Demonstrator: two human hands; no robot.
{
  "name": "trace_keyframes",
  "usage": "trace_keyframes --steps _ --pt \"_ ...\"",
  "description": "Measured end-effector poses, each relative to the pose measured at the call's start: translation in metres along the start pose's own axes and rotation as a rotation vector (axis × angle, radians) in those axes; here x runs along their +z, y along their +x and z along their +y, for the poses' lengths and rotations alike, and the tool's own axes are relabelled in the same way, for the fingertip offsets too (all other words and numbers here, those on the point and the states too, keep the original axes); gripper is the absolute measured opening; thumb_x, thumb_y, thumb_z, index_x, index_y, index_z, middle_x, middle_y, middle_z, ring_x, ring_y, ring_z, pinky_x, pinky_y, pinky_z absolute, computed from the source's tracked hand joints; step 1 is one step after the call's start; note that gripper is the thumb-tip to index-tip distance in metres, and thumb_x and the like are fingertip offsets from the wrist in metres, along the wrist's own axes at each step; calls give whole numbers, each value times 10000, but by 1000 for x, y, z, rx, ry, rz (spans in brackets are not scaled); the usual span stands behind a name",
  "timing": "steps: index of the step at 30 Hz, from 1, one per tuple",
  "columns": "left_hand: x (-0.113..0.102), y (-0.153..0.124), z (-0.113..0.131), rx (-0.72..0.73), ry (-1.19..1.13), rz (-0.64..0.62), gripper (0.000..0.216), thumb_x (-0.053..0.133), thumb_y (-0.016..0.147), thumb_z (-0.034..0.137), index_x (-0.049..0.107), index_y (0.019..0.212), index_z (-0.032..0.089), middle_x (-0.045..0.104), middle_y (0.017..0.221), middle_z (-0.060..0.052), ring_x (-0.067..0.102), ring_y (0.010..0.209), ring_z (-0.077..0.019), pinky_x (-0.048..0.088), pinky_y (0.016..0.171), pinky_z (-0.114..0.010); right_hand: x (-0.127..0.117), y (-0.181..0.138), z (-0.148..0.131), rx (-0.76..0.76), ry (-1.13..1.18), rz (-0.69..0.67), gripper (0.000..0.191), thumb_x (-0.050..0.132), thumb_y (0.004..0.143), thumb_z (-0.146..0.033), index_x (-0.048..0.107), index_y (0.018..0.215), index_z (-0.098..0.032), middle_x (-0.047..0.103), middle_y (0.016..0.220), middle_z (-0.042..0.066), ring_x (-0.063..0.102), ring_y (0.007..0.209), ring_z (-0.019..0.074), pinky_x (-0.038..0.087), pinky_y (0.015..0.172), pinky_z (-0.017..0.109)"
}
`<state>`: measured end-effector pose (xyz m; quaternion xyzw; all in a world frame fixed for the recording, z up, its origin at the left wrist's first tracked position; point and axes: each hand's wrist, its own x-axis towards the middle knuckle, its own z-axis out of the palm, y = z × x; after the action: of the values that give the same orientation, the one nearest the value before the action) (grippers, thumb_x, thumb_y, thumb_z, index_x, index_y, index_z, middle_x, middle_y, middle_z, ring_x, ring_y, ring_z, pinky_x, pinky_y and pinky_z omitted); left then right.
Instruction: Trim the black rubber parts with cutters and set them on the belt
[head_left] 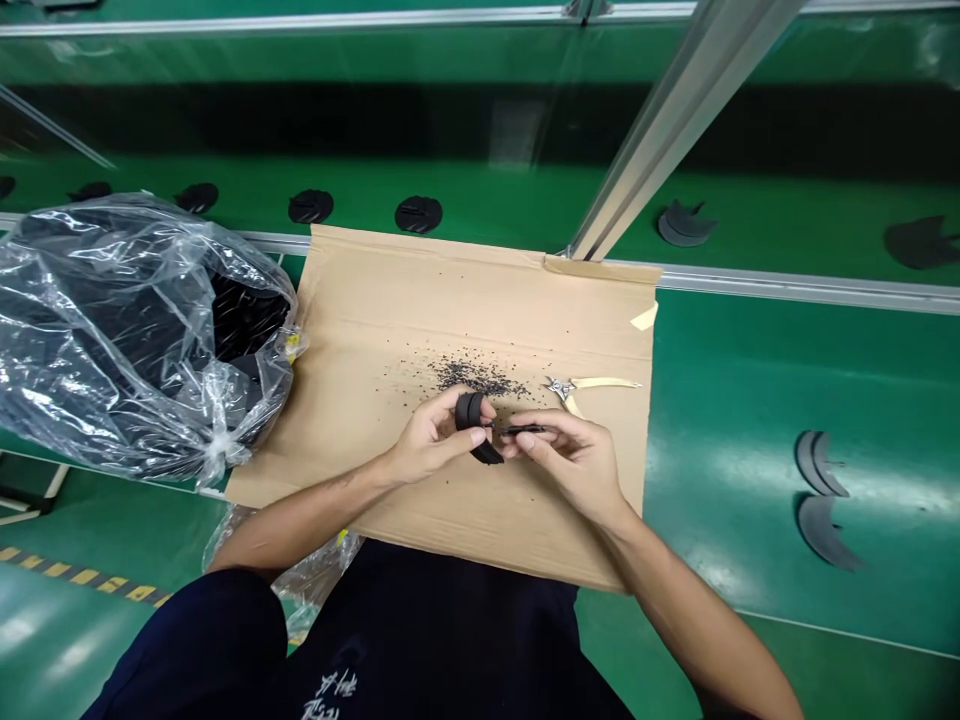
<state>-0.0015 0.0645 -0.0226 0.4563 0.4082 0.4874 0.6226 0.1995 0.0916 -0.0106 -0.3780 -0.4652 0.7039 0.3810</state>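
Observation:
My left hand is closed round a small black curved plastic part, held just above the cardboard sheet. My right hand pinches a thin dark tool whose tip meets the part. A scatter of black shavings lies on the cardboard just beyond my hands. Small pliers with cream handles rest on the cardboard to the right of the shavings.
A clear plastic bag of black parts sits at the left. Black parts lie on the green conveyor behind, such as one disc, and curved pieces lie at the right. A slanted aluminium bar rises behind the cardboard.

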Motion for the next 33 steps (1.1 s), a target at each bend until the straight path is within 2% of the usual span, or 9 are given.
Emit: trace_keyframes --steps 3,13,22,26,29,33 --pt "0 -1 1 -11 6 -5 330 776 854 418 654 997 147 658 839 -26 636 755 -120 544 723 -219 1 0 1 21 49 23 235 861 770 -389 788 919 -223 788 750 17 765 672 175 677 713 329" --pt "4 -1 3 27 -37 -31 298 784 850 392 662 971 149 652 837 -25 654 746 -119 561 712 -212 5 -2 -1 44 35 41 289 911 688 -402 796 881 -221 799 771 21 770 667 186 689 723 343" --pt "8 -4 4 32 -55 -54 287 768 870 392 641 960 151 702 817 -33 723 732 -151 590 699 -242 3 -4 2 -8 -18 32 230 875 753 -358 810 942 -244 800 774 15 774 698 189 677 737 342" --pt "8 -5 1 55 -27 -38 295 774 864 394 644 966 150 716 827 -41 730 746 -158 595 708 -250 2 -4 3 -61 -106 53 203 862 769 -355 824 948 -267 818 902 28 781 793 199 672 785 352" --pt "7 -4 -2 93 1 23 271 787 853 368 665 960 151 714 831 -37 711 761 -143 586 728 -240 2 -4 2 -76 -160 53 267 859 763 -406 826 986 -263 815 1014 51 779 889 228 669 829 387" --pt "6 -3 -5 103 10 65 258 798 842 350 679 963 155 714 848 -36 710 788 -144 582 752 -242 3 -4 3 -45 -126 13 347 860 761 -424 812 1067 -268 811 1051 55 773 923 229 658 880 402"
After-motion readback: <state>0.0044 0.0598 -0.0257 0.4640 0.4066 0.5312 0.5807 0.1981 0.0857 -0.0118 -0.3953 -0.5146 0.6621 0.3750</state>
